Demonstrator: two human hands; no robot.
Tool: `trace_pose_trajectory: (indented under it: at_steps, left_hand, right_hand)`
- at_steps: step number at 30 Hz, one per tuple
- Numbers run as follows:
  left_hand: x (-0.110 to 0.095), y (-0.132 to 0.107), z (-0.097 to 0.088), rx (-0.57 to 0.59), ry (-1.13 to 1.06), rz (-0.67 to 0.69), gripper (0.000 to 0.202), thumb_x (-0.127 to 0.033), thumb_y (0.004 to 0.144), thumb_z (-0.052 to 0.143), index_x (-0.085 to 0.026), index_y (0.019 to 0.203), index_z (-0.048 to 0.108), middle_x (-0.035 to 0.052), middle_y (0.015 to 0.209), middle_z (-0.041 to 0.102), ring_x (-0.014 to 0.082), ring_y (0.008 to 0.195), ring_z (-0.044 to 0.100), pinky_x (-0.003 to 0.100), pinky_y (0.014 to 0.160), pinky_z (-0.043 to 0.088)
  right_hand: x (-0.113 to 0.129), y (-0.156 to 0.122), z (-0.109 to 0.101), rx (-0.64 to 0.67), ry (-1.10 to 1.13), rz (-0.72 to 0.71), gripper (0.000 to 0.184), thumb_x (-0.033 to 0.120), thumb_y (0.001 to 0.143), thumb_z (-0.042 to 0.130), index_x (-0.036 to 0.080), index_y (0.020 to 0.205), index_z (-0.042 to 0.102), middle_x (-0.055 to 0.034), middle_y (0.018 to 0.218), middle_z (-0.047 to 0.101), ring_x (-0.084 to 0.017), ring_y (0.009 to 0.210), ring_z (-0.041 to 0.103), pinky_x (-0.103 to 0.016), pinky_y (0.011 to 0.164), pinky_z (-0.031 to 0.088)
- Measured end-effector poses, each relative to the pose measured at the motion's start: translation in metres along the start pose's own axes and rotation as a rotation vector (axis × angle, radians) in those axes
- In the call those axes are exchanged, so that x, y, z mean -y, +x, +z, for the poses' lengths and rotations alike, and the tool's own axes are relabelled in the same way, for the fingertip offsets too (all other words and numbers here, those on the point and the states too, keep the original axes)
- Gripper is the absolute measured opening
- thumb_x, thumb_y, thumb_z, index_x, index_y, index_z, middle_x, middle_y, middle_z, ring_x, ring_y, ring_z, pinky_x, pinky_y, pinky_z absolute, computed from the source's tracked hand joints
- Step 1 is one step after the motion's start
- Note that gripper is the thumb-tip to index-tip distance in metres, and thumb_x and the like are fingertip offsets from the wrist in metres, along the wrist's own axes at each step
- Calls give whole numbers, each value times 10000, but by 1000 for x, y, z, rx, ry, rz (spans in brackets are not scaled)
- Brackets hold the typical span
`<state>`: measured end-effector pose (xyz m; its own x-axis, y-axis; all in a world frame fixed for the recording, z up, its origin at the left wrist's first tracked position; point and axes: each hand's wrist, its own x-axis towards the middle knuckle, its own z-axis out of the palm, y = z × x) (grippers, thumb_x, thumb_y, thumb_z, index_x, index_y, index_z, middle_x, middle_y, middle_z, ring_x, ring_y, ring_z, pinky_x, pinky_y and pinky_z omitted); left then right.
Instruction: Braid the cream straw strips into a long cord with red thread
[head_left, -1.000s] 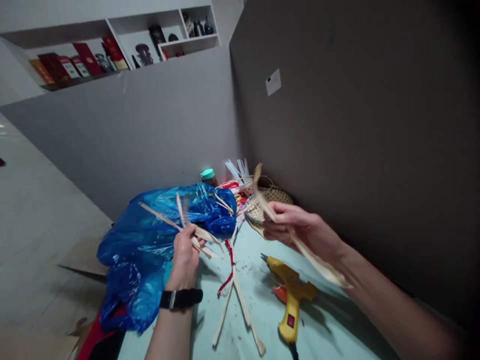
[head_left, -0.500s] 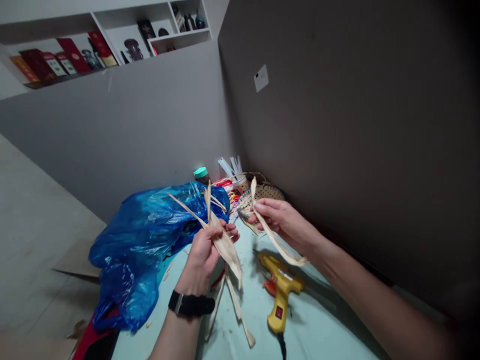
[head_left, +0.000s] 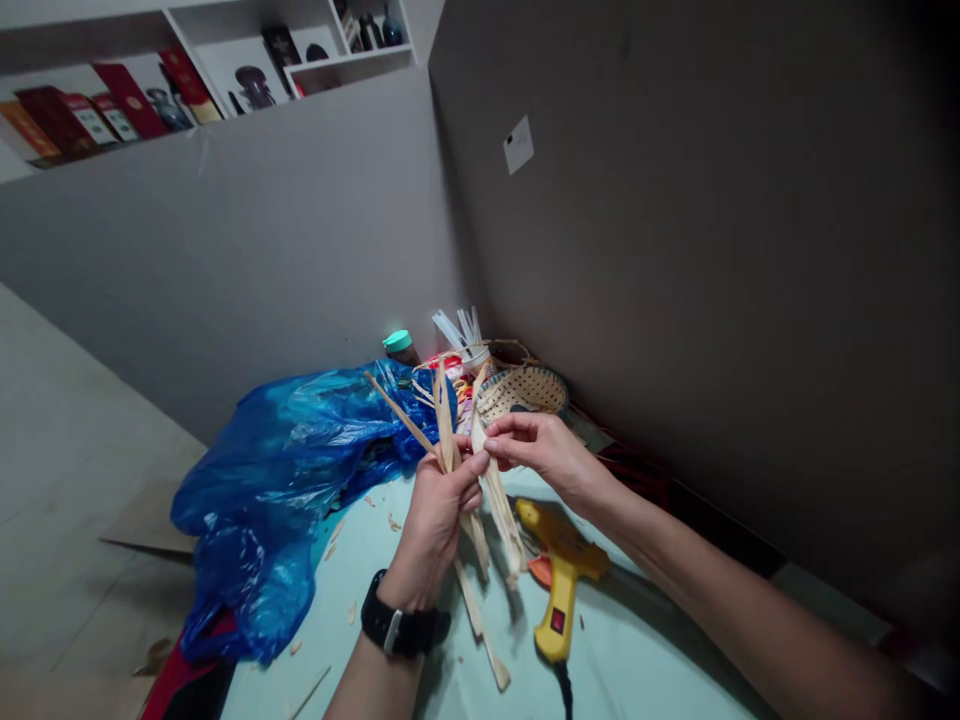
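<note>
Pale dried husk strips point(head_left: 445, 412) in head view, held above the table point(head_left: 645, 665). Left hand point(head_left: 433, 508): grip closed, thumb pressed over the strips; two upper ends stick out past it, one near upright, one slanting to upper left; lower ends trail out beneath, toward lower right. Right hand point(head_left: 551, 460): grip pinched, thumb and finger, on one wider strip point(head_left: 501, 508), gripped partway along; long axis steep, top away from wearer, bottom toward lower right. Hands just beside each other. Counts: one yellow glue gun point(head_left: 568, 562) under right hand, one blue bag point(head_left: 281, 460) left, one woven basket point(head_left: 536, 388) behind.
</note>
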<state>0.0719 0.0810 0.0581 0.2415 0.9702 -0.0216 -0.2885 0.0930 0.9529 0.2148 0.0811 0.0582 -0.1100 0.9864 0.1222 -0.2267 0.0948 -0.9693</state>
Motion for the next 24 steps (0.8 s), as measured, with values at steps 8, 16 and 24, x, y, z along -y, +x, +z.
trace_pose_trajectory:
  at_steps: [8,16,24]
  left_hand:
    - [-1,2,-7,10,-43,-34,289,-216,640,772,-153,755,515,-113,478,321,-6,373,184,145,363,126]
    - [1,-2,-7,-42,46,3,261,-247,664,758,-151,781,546,-104,502,332,3,390,204,152,380,139]
    - [6,-2,-7,-100,202,108,243,-282,646,756,-155,813,633,-67,523,461,48,426,363,181,429,273]
  right_hand:
    - [1,0,0,44,-42,-22,183,273,684,692,123,777,645,4,665,575,-105,621,497,-251,623,396]
    - [-3,0,-2,38,-34,-46,160,255,690,664,126,780,634,10,674,571,-96,614,486,-242,613,394]
    - [-21,8,-4,71,-236,-178,155,240,742,604,132,853,604,-33,784,625,-134,695,564,-260,659,441]
